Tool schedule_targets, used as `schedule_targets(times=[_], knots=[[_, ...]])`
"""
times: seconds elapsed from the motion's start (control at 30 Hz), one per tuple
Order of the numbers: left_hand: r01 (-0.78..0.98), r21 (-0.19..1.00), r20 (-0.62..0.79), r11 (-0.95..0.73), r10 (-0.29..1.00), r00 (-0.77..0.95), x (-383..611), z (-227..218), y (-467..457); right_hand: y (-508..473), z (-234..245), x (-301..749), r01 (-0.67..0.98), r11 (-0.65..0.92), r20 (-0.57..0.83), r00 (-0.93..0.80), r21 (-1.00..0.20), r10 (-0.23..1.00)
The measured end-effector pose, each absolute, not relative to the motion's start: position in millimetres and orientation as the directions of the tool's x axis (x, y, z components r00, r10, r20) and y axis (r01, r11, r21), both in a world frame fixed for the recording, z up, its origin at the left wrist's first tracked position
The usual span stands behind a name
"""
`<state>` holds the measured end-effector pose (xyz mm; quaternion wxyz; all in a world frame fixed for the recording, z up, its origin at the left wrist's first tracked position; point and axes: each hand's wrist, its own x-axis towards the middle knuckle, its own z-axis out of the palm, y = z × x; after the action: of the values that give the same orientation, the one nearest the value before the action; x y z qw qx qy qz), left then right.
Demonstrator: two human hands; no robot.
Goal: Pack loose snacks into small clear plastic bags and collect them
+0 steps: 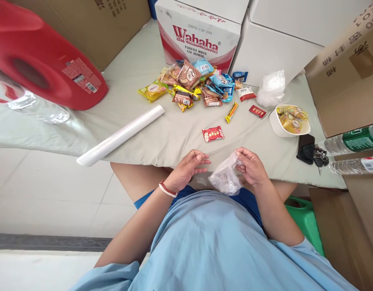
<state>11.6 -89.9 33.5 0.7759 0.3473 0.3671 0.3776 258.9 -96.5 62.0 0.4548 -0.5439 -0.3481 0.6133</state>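
Note:
My right hand pinches the top edge of a thin clear plastic bag, which hangs crumpled over my lap at the table's front edge. Left of the bag, my left hand is held with its fingers apart and nothing in it. Just beyond both hands a red wrapped snack packet lies flat on the cloth. Farther back are a thin yellow-orange packet, a small dark red packet and a heap of mixed snack packets. A white bowl with yellow-wrapped snacks stands at the right.
A white roll lies at the left, near a large red jug and a clear bottle. Behind the heap stands a Wahaha carton. On the right are crumpled white plastic, a black case, keys and two bottles.

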Motion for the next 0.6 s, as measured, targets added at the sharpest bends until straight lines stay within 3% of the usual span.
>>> schedule_targets(times=[0.17,0.3,0.4,0.5,0.6], knots=[[-0.104,0.916,-0.285,0.388,0.81,0.512,33.8,34.3,-106.7,-96.8,54.0,253.3,0.0,-0.259,-0.258,-0.053,-0.966,0.965],[0.071,0.974,-0.223,0.213,0.953,0.205,46.4,29.5,-110.9,-99.5,52.8,251.9,0.106,-0.101,-0.091,0.097,-0.989,0.991],[0.165,0.98,-0.127,0.111,0.988,0.087,49.4,28.7,-111.4,-106.0,51.4,243.2,0.141,-0.132,-0.134,0.001,-0.981,0.991],[0.096,0.988,-0.127,0.12,0.989,0.071,48.0,27.5,-109.5,-108.5,46.5,235.8,0.12,-0.207,-0.207,0.014,-0.971,0.978],[-0.056,0.979,-0.198,0.198,0.98,0.003,42.0,21.8,-103.7,-104.7,41.5,240.3,-0.032,-0.258,-0.26,0.11,-0.966,0.959]])
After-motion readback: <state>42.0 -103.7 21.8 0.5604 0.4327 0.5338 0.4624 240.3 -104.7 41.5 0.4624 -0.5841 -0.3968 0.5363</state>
